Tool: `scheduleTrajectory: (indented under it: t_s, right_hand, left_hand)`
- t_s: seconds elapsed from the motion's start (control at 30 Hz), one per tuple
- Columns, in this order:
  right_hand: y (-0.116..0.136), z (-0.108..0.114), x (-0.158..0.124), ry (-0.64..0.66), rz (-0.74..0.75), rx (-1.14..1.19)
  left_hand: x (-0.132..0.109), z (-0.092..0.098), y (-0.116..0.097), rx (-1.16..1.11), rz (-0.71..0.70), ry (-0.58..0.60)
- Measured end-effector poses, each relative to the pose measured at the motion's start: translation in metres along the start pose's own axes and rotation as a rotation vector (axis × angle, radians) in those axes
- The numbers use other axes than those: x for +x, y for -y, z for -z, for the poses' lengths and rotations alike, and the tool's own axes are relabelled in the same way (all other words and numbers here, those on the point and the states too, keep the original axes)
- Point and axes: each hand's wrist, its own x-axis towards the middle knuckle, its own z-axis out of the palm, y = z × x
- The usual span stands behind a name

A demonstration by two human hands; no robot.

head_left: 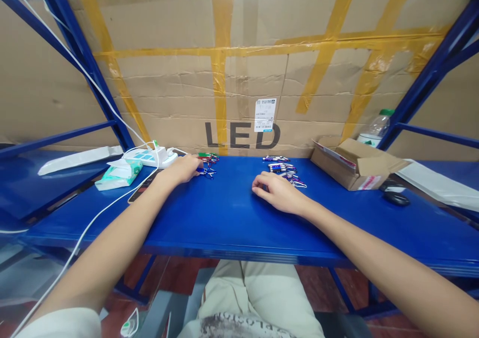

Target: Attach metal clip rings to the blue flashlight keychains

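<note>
My left hand (190, 168) reaches to the left group, its fingers closed at a small blue keychain with a clip (206, 172); the fingertips are partly hidden. Just behind lie red keychains (208, 160) and a green keychain (206, 155), also with metal clips. My right hand (279, 192) rests on the blue table (228, 213), loosely curled, thumb apart from the fingers, nothing visible in it. Beyond its knuckles is a second group of small tube-shaped keychains: dark blue ones (276, 159), blue and black ones (281, 168), and purplish ones (295, 181) partly covered by the hand.
On the left are a phone (144, 187), a tissue pack (119, 173), a white power strip (149, 157) and a trailing white cable (98, 215). An open cardboard box (337, 166), a black mouse (396, 198) and a bottle (376, 128) stand right. A large taped cardboard sheet (168, 93) closes the back.
</note>
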Motion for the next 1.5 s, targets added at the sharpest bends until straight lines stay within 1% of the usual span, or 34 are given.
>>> scheduleTrajectory:
  t_s: [0.1, 0.27, 0.6, 1.03, 1.5]
  right_hand:
    - [0.000, 0.000, 0.000, 0.000, 0.001, 0.003]
    - [-0.001, -0.002, -0.001, -0.006, 0.008, -0.001]
    - [-0.001, -0.003, 0.001, 0.003, -0.002, -0.033]
    - [0.000, -0.004, 0.001, 0.007, 0.001, -0.046]
    - [-0.001, -0.004, 0.001, 0.021, -0.002, -0.040]
  left_hand:
    - [0.001, 0.002, 0.006, 0.099, 0.064, 0.043]
    - [0.004, -0.001, 0.008, 0.136, 0.107, 0.052]
    - [0.010, -0.010, 0.001, 0.174, 0.184, -0.010]
    - [0.013, -0.010, -0.007, 0.181, 0.210, -0.020]
    - [0.013, -0.009, -0.009, 0.196, 0.213, -0.009]
